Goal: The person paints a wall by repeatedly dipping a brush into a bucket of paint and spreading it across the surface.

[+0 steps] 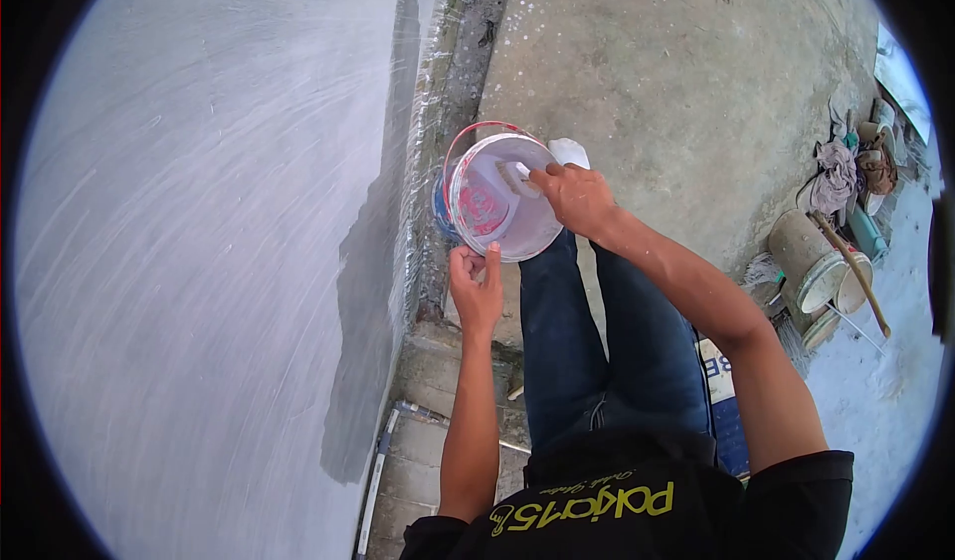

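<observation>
A white paint bucket [538, 230] with a red handle [453, 143] is tilted so that I look down into it. Thin whitish paint and a pinkish-red patch show inside. My left hand [477, 286] grips the bucket's near rim, thumb over the edge and fingers curled beneath. My right hand [579, 200] reaches over the right rim, closed around a paintbrush [514, 176]. The brush's pale bristles are inside the bucket, against or close to the paint; its handle is mostly hidden by my fingers.
On the left stands a wall [219, 212] with white streaks and a darker grey strip [363, 301]. Concrete floor [657, 83] spreads ahead. Dirty buckets [802, 247], a stick [856, 274] and rags [834, 177] lie at right. A level-like bar [375, 482] lies along the wall's base.
</observation>
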The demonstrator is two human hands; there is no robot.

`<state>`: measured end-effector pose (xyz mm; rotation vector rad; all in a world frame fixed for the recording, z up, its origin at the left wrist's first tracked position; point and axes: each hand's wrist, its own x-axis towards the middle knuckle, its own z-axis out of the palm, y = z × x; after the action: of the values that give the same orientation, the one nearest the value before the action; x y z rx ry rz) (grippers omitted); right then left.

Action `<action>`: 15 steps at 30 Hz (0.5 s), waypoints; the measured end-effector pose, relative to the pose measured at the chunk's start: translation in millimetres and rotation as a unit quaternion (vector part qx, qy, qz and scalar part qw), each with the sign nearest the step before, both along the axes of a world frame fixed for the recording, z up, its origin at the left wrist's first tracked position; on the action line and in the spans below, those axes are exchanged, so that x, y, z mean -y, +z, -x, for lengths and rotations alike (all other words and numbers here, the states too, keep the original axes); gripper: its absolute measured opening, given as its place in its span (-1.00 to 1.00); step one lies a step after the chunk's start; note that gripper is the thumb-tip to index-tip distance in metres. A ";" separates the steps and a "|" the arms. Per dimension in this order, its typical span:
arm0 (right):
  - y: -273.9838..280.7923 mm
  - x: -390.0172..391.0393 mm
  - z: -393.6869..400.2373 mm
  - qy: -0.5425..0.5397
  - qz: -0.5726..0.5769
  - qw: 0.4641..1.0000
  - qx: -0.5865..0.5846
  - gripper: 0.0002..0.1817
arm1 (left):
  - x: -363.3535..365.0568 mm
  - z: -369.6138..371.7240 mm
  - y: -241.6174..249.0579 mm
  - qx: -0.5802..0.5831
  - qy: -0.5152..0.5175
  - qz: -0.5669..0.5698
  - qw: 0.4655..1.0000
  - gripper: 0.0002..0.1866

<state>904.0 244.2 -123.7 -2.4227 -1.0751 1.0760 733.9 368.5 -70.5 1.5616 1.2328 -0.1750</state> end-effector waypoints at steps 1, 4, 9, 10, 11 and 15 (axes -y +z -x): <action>-5.7 -10.6 -1.0 0.000 0.019 1.000 -0.021 -0.69 | -2.7 -0.3 2.4 0.003 -0.005 -0.007 1.000 -0.71; -20.6 -37.9 2.7 0.042 0.044 0.998 0.018 -0.68 | -11.1 -7.8 4.9 0.010 -0.022 -0.032 0.999 -0.71; -28.6 -69.3 4.2 0.078 0.053 0.996 0.006 -0.67 | -26.2 -10.6 11.7 0.011 -0.037 -0.062 0.997 -0.72; -29.1 -70.8 3.0 0.077 0.055 0.996 -0.004 -0.67 | -28.5 -9.4 12.2 0.009 -0.032 -0.062 0.998 -0.73; -30.1 -70.9 3.5 0.081 0.055 0.995 0.003 -0.67 | -30.3 -10.2 11.7 0.010 -0.029 -0.060 0.998 -0.73; -41.1 -70.8 2.4 0.069 0.030 0.997 -0.014 -0.68 | -36.3 -13.3 8.1 -0.002 -0.031 -0.064 0.997 -0.72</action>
<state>901.6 315.0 -164.8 -2.4020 -1.2347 1.1982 747.2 404.7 -62.4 1.7119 1.2208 -0.1417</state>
